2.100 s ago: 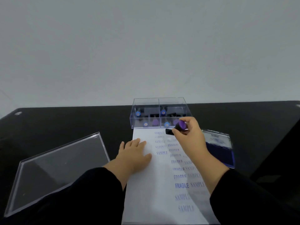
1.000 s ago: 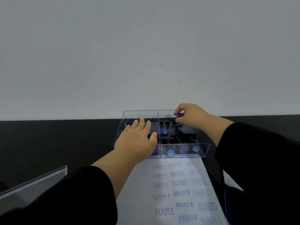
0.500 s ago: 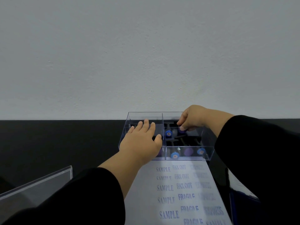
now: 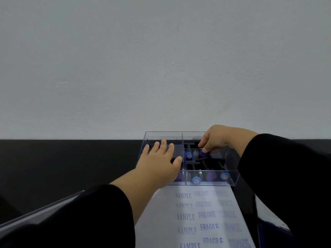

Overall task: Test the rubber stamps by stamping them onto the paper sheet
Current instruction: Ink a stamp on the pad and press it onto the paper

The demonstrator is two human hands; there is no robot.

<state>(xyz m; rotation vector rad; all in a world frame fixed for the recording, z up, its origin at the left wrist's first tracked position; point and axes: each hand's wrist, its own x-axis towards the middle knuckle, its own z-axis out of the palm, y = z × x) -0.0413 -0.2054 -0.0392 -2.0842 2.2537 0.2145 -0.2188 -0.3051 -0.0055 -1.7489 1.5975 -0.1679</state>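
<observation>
A clear plastic box [image 4: 231, 173] with 2 compartments side by side stands on the black bench [image 4: 71, 161], its near wall touching the far edge of the paper sheet [image 4: 161, 221]. The right hand [image 4: 217, 140] reaches into the right compartment from above, fingers curled down, fingertips pinching the purple-knobbed stamp [image 4: 203, 153] at the back of that compartment. Just left of it stands a blue-knobbed stamp [image 4: 189, 155]. Along the near wall of the same compartment lie 3 more knobs: blue [image 4: 195, 180], purple [image 4: 211, 176] and blue [image 4: 224, 175]. Dark stamp bodies lie between the 2 rows (their shapes are too dim to sort out).

The left hand [image 4: 159, 163] lies flat over the left compartment, fingers straight and slightly spread, holding nothing; whether it touches the box rim I cannot tell. A purple knob [image 4: 179, 175] shows beside its thumb side, behind the near wall.

The paper sheet carries columns of blue prints: SAMPLE, FAX OUT, FRAGILE and a blurred third column. A clear lid [image 4: 44, 210] lies on the bench at lower left. Both sleeves are black. At the right edge, a blue ink pad [image 4: 274, 230] shows partly behind the right sleeve.
</observation>
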